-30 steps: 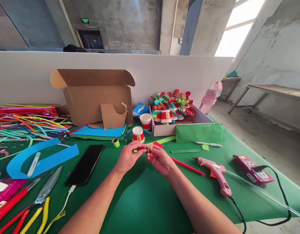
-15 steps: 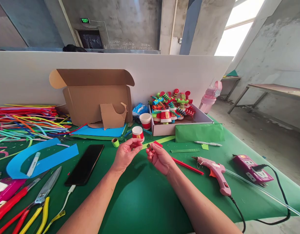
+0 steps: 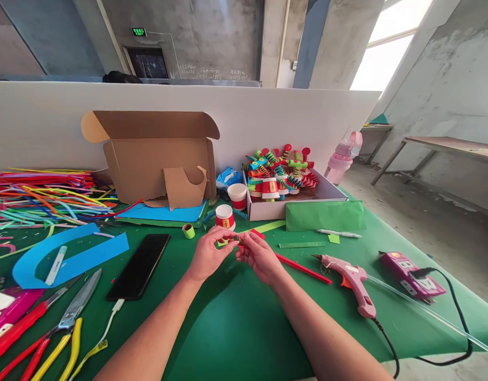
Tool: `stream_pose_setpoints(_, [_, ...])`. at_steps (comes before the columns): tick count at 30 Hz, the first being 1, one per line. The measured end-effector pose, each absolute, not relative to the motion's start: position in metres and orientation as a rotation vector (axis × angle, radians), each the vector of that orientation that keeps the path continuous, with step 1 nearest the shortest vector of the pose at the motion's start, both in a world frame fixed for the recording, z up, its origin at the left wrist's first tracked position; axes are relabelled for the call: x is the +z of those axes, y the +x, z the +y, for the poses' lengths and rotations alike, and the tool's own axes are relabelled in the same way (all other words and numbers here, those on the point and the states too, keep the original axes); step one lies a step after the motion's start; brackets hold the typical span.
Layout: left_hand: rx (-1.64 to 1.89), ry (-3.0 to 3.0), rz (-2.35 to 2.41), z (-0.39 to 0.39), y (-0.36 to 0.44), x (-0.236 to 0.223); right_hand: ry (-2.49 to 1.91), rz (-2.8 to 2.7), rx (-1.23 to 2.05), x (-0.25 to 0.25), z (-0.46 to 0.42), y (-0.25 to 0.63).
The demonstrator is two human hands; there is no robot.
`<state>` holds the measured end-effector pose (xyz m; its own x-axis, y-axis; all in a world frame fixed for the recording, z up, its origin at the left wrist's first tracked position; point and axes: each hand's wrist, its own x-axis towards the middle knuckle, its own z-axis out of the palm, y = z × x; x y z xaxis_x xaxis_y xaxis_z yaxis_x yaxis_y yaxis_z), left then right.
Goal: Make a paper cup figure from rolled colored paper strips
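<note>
Over the green table point(image 3: 236, 328) my left hand point(image 3: 208, 255) and my right hand point(image 3: 260, 256) meet fingertip to fingertip. Both pinch a small dark coiled piece point(image 3: 239, 241), too small to name surely. A red-and-white paper cup point(image 3: 224, 217) stands just beyond my left fingers. A red paper scrap point(image 3: 257, 233) and a red stick point(image 3: 303, 269) lie beside my right hand.
A black phone point(image 3: 139, 266) lies at left, scissors point(image 3: 71, 312) and pliers point(image 3: 53, 352) nearer the corner. A pink glue gun point(image 3: 352, 280) and power strip point(image 3: 412, 274) sit at right. Behind are an open cardboard box point(image 3: 156, 156), pipe cleaners point(image 3: 41, 198) and a white tray of finished toys point(image 3: 283, 182).
My hands had drawn slightly apart half a second ago; now the fingertips are together again on the small piece, a little farther from me.
</note>
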<state>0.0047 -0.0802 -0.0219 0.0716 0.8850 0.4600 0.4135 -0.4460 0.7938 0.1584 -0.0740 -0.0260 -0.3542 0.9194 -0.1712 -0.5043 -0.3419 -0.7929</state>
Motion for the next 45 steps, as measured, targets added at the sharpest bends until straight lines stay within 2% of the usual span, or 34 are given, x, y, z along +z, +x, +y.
stream_pose_setpoints(7, [1.432,2.282,1.336,-0.082,0.005,-0.021,-0.841,-0.961,1.677,-0.024,-0.075,0.157])
stream_pose_setpoints(29, [1.476,2.136,1.197,-0.080,0.000,-0.019,-0.723,-0.999,1.781,-0.015,-0.071,0.171])
stream_pose_setpoints(36, [1.418,1.805,1.252,-0.079,-0.003,-0.019,-0.796,-1.104,1.532,-0.015,-0.068,0.170])
stream_pose_setpoints(45, [1.468,1.356,1.133,-0.080,-0.004,-0.011,-0.833,-1.157,1.395,-0.017,-0.068,0.169])
